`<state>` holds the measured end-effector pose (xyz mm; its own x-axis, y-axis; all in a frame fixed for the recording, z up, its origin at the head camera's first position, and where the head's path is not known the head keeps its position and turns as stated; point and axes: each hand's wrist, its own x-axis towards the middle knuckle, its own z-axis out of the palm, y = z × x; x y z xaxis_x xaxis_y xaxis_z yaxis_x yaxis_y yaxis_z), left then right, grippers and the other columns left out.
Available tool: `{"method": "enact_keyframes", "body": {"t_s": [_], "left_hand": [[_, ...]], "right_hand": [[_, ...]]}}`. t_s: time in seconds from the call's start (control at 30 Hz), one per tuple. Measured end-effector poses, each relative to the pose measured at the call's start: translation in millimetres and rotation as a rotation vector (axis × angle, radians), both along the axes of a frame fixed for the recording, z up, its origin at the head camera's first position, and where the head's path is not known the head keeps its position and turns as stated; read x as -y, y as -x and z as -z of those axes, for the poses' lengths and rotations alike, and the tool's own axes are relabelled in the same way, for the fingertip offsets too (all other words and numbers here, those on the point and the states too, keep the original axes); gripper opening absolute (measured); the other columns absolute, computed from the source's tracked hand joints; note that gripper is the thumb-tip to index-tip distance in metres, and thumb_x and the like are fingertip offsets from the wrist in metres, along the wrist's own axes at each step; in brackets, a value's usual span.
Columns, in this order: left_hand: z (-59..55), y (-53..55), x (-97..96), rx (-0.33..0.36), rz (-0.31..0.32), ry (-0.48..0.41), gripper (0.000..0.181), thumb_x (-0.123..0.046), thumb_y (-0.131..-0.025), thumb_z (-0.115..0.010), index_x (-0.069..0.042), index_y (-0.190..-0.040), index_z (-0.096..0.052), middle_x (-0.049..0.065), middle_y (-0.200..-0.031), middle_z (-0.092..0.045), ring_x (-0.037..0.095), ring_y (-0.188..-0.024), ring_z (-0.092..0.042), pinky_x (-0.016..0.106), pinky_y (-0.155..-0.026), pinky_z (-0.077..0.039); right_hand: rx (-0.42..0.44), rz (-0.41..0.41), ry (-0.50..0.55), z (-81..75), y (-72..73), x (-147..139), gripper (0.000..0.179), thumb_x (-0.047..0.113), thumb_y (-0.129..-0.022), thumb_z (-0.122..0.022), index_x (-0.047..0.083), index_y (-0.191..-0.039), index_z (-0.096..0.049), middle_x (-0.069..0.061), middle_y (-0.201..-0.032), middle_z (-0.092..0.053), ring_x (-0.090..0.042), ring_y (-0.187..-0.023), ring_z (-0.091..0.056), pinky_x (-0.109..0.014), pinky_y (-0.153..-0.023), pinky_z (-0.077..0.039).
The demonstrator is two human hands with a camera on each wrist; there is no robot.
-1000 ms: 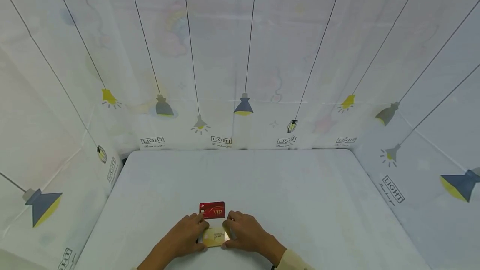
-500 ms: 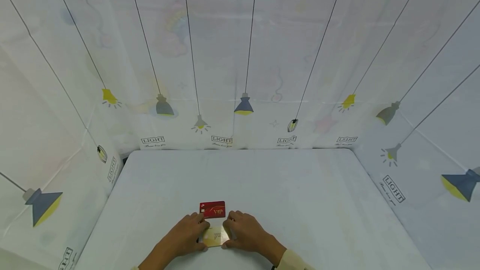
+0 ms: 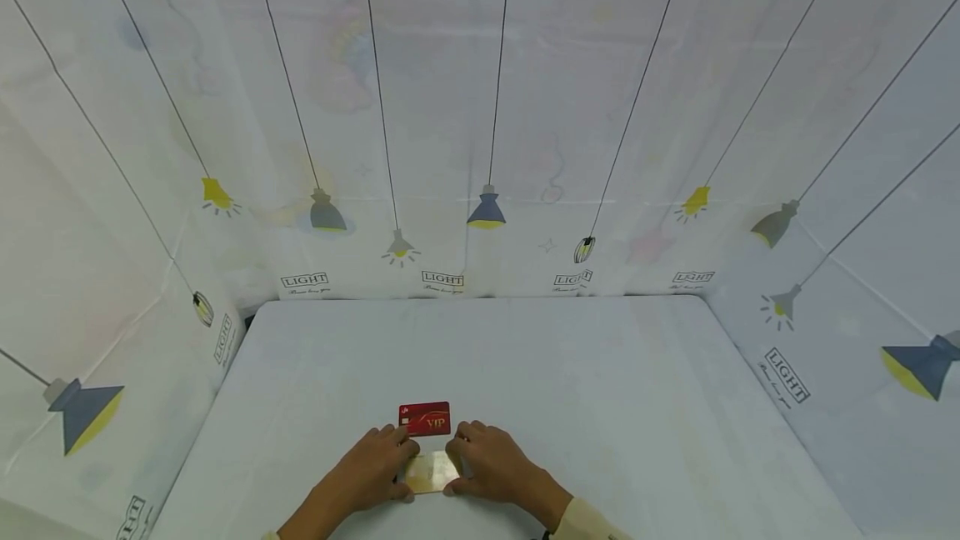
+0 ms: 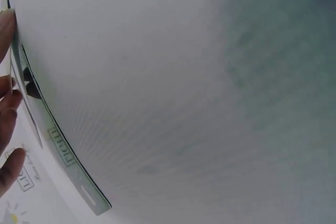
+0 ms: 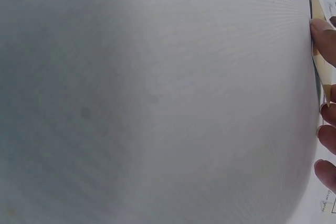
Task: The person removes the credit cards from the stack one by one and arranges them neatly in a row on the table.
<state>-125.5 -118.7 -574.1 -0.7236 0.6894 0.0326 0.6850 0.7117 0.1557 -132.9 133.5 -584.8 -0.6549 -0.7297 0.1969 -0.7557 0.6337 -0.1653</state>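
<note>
In the head view a gold card [image 3: 431,472] spans the gap between my two hands near the front of the table. My left hand [image 3: 377,465] pinches its left end, thumb at the near edge and fingers at the far edge. The right end is held the same way by my right hand [image 3: 491,463]. Glare washes out the card's print. Just beyond lies a red card [image 3: 424,419] marked VIP, flat on the table, with left fingertips right at its near left corner. The right wrist view catches the gold card [image 5: 321,74] edge-on beside the fingers.
The white table [image 3: 600,382] runs back to a pale curtain [image 3: 450,107] printed with hanging lamps. More of this printed cloth encloses the left and right sides.
Glare on the gold card has spread and its lettering has faded, as if it tilts slightly. Both hands keep their places, and the red card stays put.
</note>
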Motion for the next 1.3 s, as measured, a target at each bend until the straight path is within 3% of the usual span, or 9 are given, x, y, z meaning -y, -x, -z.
{"method": "enact_keyframes", "body": {"t_s": [0.73,1.03,1.3], "left_hand": [[0.8,1.2,0.5,0.010,0.006,0.004,0.042,-0.046,-0.076,-0.075,-0.021,-0.107,-0.063,-0.011,-0.094,-0.054,0.009,-0.080,-0.044,0.027,-0.072,-0.044],[-1.2,0.3,-0.7,0.062,-0.024,0.005,0.041,-0.044,-0.077,-0.075,-0.021,-0.109,-0.064,-0.012,-0.095,-0.055,0.009,-0.080,-0.044,0.028,-0.075,-0.045],[-2.1,0.3,-0.7,0.056,-0.014,-0.006,0.039,-0.043,-0.077,-0.075,-0.021,-0.108,-0.064,-0.012,-0.095,-0.054,0.009,-0.082,-0.044,0.028,-0.075,-0.044]], "right_hand": [[0.009,0.011,-0.017,0.2,0.8,3.2,0.050,0.066,-0.074,-0.062,0.025,-0.102,-0.066,0.012,-0.090,-0.053,-0.002,-0.076,-0.044,-0.015,-0.064,-0.042],[0.050,0.031,-0.025,-5.8,-2.7,3.3,0.047,0.061,-0.078,-0.062,0.022,-0.103,-0.066,0.011,-0.093,-0.057,-0.003,-0.082,-0.051,-0.021,-0.073,-0.049],[0.029,0.025,-0.020,-3.6,-2.6,2.2,0.046,0.062,-0.078,-0.062,0.022,-0.101,-0.065,0.011,-0.094,-0.056,-0.004,-0.084,-0.051,-0.021,-0.073,-0.049]]}}
